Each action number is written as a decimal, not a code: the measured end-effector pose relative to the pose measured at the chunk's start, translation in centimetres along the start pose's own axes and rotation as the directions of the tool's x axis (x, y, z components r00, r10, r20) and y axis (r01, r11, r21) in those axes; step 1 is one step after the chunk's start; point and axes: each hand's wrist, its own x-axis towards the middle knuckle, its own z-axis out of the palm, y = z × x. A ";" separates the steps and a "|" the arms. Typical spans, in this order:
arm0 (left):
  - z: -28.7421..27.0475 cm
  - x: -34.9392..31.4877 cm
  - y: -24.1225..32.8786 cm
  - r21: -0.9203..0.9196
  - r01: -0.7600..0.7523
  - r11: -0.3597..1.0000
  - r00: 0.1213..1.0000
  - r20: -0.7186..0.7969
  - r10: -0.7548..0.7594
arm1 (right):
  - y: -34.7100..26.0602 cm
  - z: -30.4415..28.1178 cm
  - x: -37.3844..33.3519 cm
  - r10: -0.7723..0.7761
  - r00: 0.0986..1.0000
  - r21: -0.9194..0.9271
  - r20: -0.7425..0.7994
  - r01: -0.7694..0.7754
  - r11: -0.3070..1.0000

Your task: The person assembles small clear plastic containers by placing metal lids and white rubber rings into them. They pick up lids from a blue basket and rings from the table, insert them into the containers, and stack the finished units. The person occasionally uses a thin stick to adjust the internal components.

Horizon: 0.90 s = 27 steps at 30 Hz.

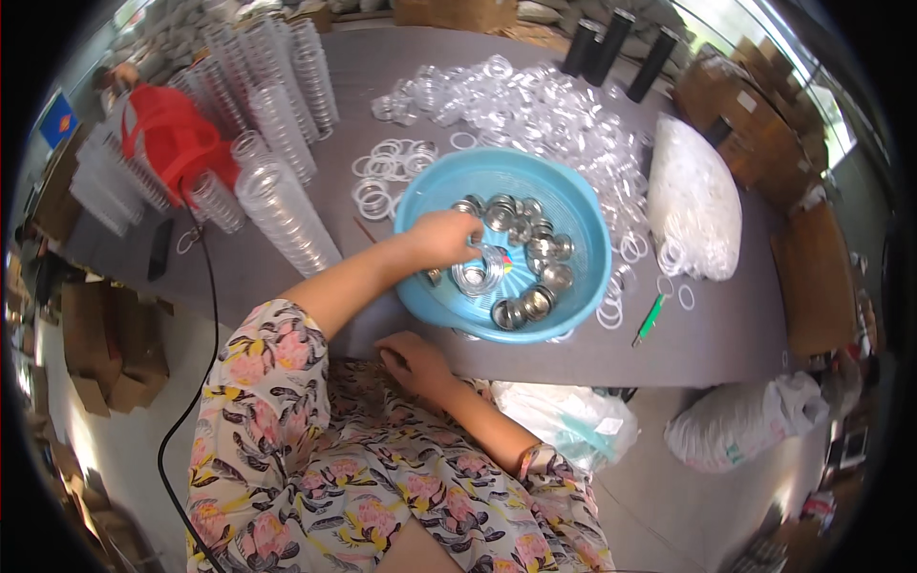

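My left hand (447, 239) reaches over the near left side of a light blue plastic basin (435, 310), its fingers closed on a clear round plastic cup (492, 271). Several silvery round metal lids (537, 302) lie in the basin, mostly along its far and right sides. Below the table's front edge, by my lap, is my right hand (416, 365). Its fingers are curled in, and whatever may be inside them is hidden.
Stacks of clear plastic cups (287, 215) and a red plastic bag (177, 138) stand at left. A pile of clear plastic pieces (535, 110) spreads behind the basin, with white rings (377, 196) beside it. A stuffed white bag (697, 205) and a green-handled tool (651, 318) lie right.
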 end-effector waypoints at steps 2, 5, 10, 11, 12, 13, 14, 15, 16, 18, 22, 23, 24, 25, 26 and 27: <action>-0.3 0.4 -0.2 -0.310 0.044 0.950 0.997 0.081 -0.019 | 0.9 0.4 -0.5 0.051 0.999 0.024 -0.018 -0.051 0.998; -0.5 1.0 -1.6 -0.498 0.047 0.866 0.987 0.156 0.036 | 0.3 0.0 -0.1 -0.040 0.999 -0.004 0.010 0.040 0.999; 0.1 1.2 -1.7 0.302 -0.094 0.949 0.967 0.255 0.014 | 0.7 0.4 -0.2 -0.049 0.999 0.015 -0.022 0.049 0.999; 0.4 1.1 -1.6 0.341 -0.087 0.936 0.971 0.237 0.004 | 0.7 0.4 -0.2 -0.048 0.999 0.025 -0.023 0.049 0.998; 0.5 1.2 -1.5 0.339 -0.079 0.938 0.973 0.230 -0.001 | 0.7 0.4 -0.2 -0.054 0.998 0.009 -0.018 0.054 0.999; 0.5 1.3 -1.3 0.337 -0.071 0.939 0.975 0.222 -0.005 | 0.7 0.4 -0.2 -0.059 0.998 -0.008 -0.012 0.059 0.998; 0.5 1.3 -1.2 0.334 -0.064 0.940 0.977 0.215 -0.010 | 0.7 0.4 -0.2 -0.064 0.998 -0.024 -0.007 0.064 0.998; 0.7 1.4 -1.2 0.424 -0.131 0.896 0.974 0.223 0.037 | 0.7 0.4 -0.2 -0.066 0.998 -0.026 -0.008 0.066 0.997; 1.0 1.4 -1.4 0.509 -0.196 0.838 0.968 0.235 0.084 | 0.6 0.4 -0.2 -0.068 0.998 -0.028 -0.009 0.068 0.997; 0.9 1.2 -1.0 0.534 -0.245 0.810 0.942 0.330 0.067 | 0.6 0.5 -0.3 -0.057 0.998 -0.026 -0.008 0.057 0.998; 0.8 0.5 -0.8 0.502 -0.285 0.816 0.880 0.476 0.015 | 0.4 0.6 -0.4 -0.067 0.998 -0.050 -0.017 0.066 0.997; 1.0 0.4 -1.3 0.537 -0.326 0.778 0.881 0.471 0.044 | 0.4 0.6 -0.3 -0.084 0.996 -0.066 -0.023 0.082 0.994; 0.9 0.3 -1.4 0.497 -0.305 0.812 0.907 0.411 0.090 | 0.5 0.6 -0.3 -0.082 0.996 -0.063 -0.023 0.081 0.995; 0.8 0.1 -1.5 0.454 -0.288 0.844 0.929 0.346 0.131 | 0.6 0.6 -0.3 -0.080 0.997 -0.061 -0.022 0.079 0.995; 0.8 0.0 -1.6 0.407 -0.273 0.872 0.946 0.276 0.167 | 0.6 0.6 -0.3 -0.079 0.997 -0.057 -0.020 0.078 0.995; 0.7 -0.1 -1.6 0.381 -0.264 0.886 0.949 0.268 0.167 | 0.6 0.6 -0.3 -0.079 0.997 -0.056 -0.020 0.078 0.995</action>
